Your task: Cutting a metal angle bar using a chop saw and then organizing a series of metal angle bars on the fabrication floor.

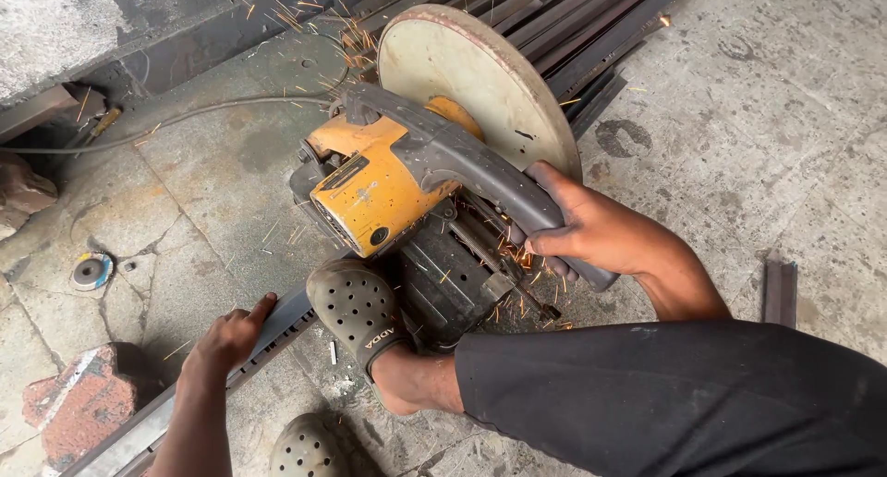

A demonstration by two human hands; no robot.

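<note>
At the frame's centre sat a chop saw (pixel 388 186) with a scuffed yellow motor housing, grey moulded handle and a broad, pale round blade guard. The right hand (pixel 591 232) was wrapped tightly around that handle. Orange sparks (pixel 517 265) flew beneath it, hiding the cut itself. The left hand (pixel 226 338) pressed flat on a long grey steel bar (pixel 148 422) running to the lower left, its fingers curled over the edge. A perforated rubber clog (pixel 356 306) rested against the saw's base. More dark steel bars (pixel 573 24) lay stacked at the top, cut off by the frame.
</note>
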